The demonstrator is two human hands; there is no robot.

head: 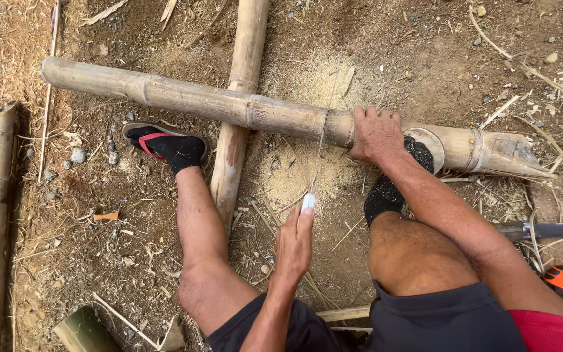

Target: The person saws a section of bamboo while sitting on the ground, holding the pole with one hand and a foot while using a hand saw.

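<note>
— So where did the bamboo pole (229, 104) lie against the hands?

— Crosswise on the dirt, running from ten o'clock to four o'clock, propped over a second pole (239, 98) that pointed toward twelve. The right hand (376, 133) was clamped down over it, fingers curled across the top, with the right foot (392, 182) braced just under that grip.

— And the left hand (294, 244)?

— Closed around the pale handle of a thin saw (317, 160). Its blade rose toward twelve and met the pole just at nine o'clock of the right hand.

— Any containers?

— None that I could tell. Sawdust (307, 173) lay heaped on the ground below the cut, and the left foot (171, 146), in a sandal, stood at nine o'clock of it.
</note>
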